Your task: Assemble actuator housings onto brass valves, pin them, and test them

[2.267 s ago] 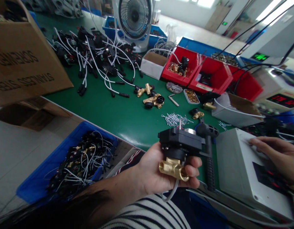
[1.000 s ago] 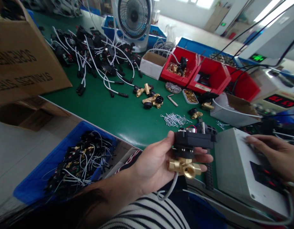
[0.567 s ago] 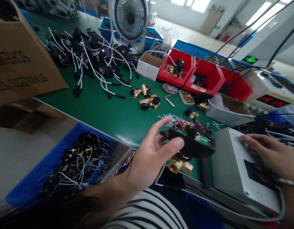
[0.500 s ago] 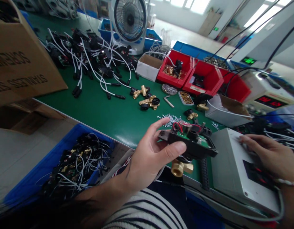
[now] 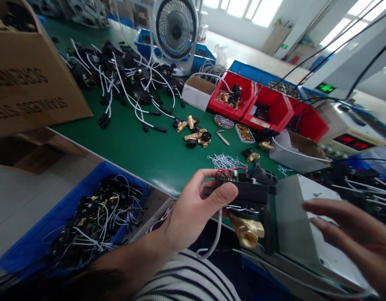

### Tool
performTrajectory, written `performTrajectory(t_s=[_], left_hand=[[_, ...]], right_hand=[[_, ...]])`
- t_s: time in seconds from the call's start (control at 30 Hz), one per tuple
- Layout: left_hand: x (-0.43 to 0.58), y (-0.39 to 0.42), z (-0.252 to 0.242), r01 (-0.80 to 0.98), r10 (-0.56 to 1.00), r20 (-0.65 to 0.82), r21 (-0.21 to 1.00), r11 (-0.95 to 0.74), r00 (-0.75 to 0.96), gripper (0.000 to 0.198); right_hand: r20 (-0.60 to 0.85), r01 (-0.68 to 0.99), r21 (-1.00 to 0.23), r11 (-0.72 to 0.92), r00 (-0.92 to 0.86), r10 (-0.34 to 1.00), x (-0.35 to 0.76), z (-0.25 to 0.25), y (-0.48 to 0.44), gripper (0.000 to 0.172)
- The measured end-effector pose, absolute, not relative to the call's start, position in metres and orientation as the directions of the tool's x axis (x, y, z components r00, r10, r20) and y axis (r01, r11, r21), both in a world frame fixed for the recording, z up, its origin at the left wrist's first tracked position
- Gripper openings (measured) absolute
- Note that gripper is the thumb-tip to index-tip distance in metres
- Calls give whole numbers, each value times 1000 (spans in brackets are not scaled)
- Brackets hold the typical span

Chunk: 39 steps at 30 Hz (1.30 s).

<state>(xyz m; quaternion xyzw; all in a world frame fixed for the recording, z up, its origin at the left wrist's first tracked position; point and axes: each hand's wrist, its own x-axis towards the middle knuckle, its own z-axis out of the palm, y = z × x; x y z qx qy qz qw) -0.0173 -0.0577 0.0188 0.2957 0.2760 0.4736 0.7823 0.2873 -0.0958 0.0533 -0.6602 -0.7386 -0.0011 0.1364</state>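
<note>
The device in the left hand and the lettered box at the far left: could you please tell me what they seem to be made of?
Pipe fitting, low on the device: probably brass, smooth, with a yellow metallic shine. Housing above it: black and dull, likely plastic, though coated metal isn't ruled out. Lettered box: apparently cardboard, matte brown with dark print.

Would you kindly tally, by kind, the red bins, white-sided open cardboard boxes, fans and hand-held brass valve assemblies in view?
Red bins: 3
White-sided open cardboard boxes: 2
Fan: 1
Brass valve assembly held in the left hand: 1
Total: 7
</note>
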Motion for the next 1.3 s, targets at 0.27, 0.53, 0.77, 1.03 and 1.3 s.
performTrajectory(t_s=[0.27,0.53,0.77,1.03,1.3], left_hand=[[-19,-58,22,-592,905,-98,726,350,415,52],[-19,-55,25,-601,903,-119,709,369,413,55],[-20,-54,26,-617,911,-101,706,348,399,51],[-20,-53,26,-636,911,-98,687,353,400,50],[-21,-53,26,-648,907,-106,667,369,408,49]], right_hand=[[-94,835,-352,423,-481,872,195,-4,-142,31],[-472,946,-289,144,-272,839,202,-79,-157,35],[-480,930,-353,101,-273,834,207,-85,-161,32],[-423,884,-454,110,-322,847,199,-83,-158,35],[-390,848,-514,130,-366,845,190,-86,-156,34]])
